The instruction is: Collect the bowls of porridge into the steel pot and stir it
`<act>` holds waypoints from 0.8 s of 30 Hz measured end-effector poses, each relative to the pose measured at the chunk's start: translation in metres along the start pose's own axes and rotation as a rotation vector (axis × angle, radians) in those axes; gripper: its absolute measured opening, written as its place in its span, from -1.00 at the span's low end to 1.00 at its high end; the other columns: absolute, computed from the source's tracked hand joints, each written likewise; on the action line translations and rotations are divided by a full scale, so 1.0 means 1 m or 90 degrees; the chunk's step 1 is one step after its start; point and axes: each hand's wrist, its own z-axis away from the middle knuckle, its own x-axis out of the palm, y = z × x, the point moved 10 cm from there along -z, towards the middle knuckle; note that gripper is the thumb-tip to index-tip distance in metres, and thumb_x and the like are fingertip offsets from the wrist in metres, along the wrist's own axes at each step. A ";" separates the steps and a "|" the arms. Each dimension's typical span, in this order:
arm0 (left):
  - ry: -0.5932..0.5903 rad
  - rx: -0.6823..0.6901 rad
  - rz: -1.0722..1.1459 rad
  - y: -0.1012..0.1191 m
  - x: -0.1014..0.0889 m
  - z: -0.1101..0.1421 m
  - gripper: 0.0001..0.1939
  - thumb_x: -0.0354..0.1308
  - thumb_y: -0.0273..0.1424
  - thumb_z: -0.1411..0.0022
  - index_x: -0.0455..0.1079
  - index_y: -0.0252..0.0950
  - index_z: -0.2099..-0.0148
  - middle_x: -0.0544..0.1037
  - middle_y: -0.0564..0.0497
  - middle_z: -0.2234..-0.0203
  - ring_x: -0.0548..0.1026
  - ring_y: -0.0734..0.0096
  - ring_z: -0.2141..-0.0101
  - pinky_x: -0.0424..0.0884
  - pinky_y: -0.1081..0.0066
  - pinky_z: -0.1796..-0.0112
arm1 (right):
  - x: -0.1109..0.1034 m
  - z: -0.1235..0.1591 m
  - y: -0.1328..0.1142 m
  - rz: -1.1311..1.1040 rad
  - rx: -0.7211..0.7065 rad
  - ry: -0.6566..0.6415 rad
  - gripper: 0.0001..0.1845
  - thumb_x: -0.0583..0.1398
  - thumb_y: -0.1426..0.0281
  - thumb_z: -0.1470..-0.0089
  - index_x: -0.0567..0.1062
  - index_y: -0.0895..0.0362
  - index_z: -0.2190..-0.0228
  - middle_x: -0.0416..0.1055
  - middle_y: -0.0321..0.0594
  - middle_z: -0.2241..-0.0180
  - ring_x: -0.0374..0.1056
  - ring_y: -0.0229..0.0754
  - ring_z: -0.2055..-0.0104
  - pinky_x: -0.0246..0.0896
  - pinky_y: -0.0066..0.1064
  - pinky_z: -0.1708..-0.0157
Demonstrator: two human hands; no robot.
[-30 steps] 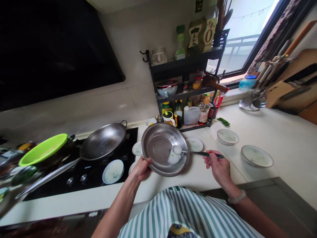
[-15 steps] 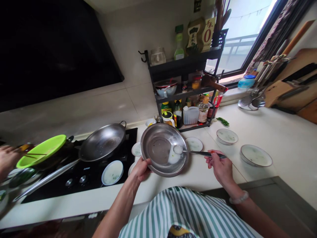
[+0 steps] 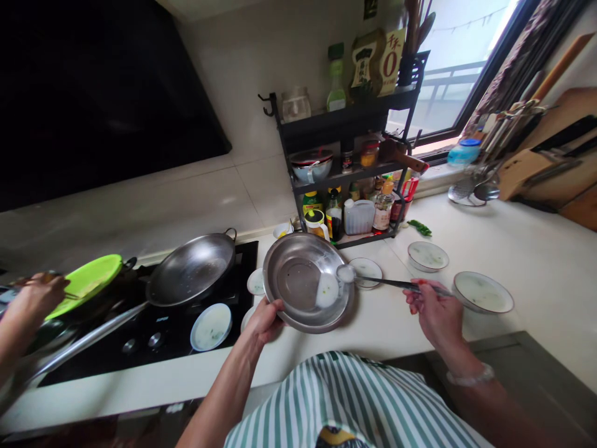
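Tilted in front of me is a steel basin (image 3: 298, 280), with a small pool of whitish liquid at its right side. My left hand (image 3: 265, 318) grips its near left rim, thumb over the edge. In my right hand (image 3: 436, 311) is the dark handle of a metal spoon (image 3: 346, 274); its bowl hangs over the basin's right rim. Behind that rim sits a bowl (image 3: 367, 272) of whitish liquid. Two more such bowls, a smaller one (image 3: 428, 256) and a larger one (image 3: 483, 292), stand right of my right hand.
On the black stove (image 3: 144, 339) rest a wok (image 3: 191, 270) and a white bowl (image 3: 211, 326). At far left another person's hand (image 3: 40, 298) works by a green basin (image 3: 88, 280). A black rack (image 3: 345, 124) of bottles stands behind; leafy greens (image 3: 420, 228) lie near it.
My right hand has moved right, drawing the spoon from the pool to the basin's right rim. My left hand stays put. The other person's hand has moved right toward the green basin.
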 end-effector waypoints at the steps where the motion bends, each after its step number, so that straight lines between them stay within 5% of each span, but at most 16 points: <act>1: 0.002 -0.002 -0.002 -0.001 -0.001 0.000 -0.71 0.06 -0.62 0.16 0.25 -0.30 0.29 0.44 0.09 0.64 0.39 0.44 0.65 0.38 0.40 0.59 | -0.004 -0.003 -0.004 0.003 -0.010 0.010 -0.73 0.28 0.24 0.07 0.46 0.19 0.39 0.45 -0.22 0.63 0.26 -0.29 0.68 0.09 -0.53 0.79; 10: 0.004 -0.015 0.000 -0.004 -0.004 -0.002 -0.73 0.08 -0.62 0.15 0.25 -0.29 0.31 0.44 0.09 0.64 0.40 0.43 0.64 0.37 0.41 0.58 | -0.022 -0.018 -0.025 0.204 -0.133 0.020 -0.67 0.22 0.13 -0.03 0.45 0.16 0.37 0.42 -0.27 0.64 0.26 -0.27 0.71 0.18 -0.45 0.76; 17: -0.003 -0.012 0.013 -0.005 -0.004 -0.003 -0.75 0.07 -0.61 0.17 0.23 -0.25 0.36 0.39 0.14 0.68 0.36 0.45 0.66 0.33 0.45 0.60 | 0.004 0.003 -0.038 0.380 -0.322 -0.154 -0.75 0.11 0.23 -0.14 0.50 0.09 0.26 0.44 -0.24 0.50 0.30 -0.26 0.64 0.32 -0.38 0.64; 24: -0.002 -0.008 0.015 -0.006 -0.004 -0.002 -0.72 0.08 -0.61 0.19 0.25 -0.26 0.34 0.43 0.12 0.66 0.38 0.45 0.65 0.34 0.44 0.60 | 0.022 0.027 -0.044 0.434 -0.437 -0.304 -0.77 0.11 0.35 -0.10 0.57 0.05 0.28 0.49 -0.09 0.27 0.45 -0.12 0.36 0.39 -0.35 0.53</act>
